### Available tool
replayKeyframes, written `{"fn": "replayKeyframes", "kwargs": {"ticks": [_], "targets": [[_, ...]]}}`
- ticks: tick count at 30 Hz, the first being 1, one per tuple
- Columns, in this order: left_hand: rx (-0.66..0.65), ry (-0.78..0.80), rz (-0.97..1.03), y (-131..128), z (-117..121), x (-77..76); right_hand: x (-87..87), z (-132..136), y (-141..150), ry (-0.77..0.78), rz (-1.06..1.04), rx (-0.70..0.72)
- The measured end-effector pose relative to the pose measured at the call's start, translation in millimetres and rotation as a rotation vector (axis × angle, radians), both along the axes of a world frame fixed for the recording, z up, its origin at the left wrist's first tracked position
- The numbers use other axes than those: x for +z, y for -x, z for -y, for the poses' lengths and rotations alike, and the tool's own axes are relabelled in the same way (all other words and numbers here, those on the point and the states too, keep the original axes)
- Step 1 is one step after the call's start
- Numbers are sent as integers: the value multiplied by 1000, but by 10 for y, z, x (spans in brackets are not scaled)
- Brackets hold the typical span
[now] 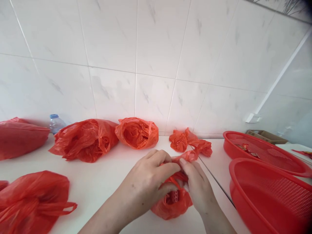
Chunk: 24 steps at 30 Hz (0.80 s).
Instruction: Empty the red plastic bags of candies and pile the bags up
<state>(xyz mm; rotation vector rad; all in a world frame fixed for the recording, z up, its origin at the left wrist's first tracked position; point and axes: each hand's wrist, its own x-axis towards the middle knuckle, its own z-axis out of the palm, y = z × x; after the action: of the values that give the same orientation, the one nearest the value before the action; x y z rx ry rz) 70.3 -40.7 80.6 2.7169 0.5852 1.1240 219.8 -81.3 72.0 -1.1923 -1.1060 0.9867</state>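
A small red plastic bag [170, 209] stands on the white table in front of me, its mouth partly open. Inside it some dark red packets with pale markings show. My left hand [157, 174] pinches the rim of the bag on the left, thumb and fingers closed on the thin plastic. On the right, my right hand [196, 180] grips the gathered upper part of the same bag, thumb on top. Most of its other fingers are hidden behind the plastic.
Crumpled red bags [85, 139] line the wall, with a clear bottle [56, 124] behind. A tied red bag [36, 201] lies front left. Two red mesh baskets [234, 167] stand right, the farther holding small packets [246, 149]. A brown tray [268, 136] sits behind them.
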Motion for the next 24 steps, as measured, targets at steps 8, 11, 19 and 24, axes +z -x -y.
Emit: {"fn": "replayKeyframes", "kwargs": {"ticks": [8, 11, 19, 24], "targets": [[181, 187, 160, -50, -93, -66, -51, -29, -336, -234, 263, 473], [177, 400, 112, -54, -69, -63, -52, -40, -386, -220, 372, 472], [300, 403, -4, -116, -22, -98, -99, -137, -288, -69, 688, -40], [316, 201, -54, -115, -39, -121, -53, -124, -318, -104, 445, 146]]}}
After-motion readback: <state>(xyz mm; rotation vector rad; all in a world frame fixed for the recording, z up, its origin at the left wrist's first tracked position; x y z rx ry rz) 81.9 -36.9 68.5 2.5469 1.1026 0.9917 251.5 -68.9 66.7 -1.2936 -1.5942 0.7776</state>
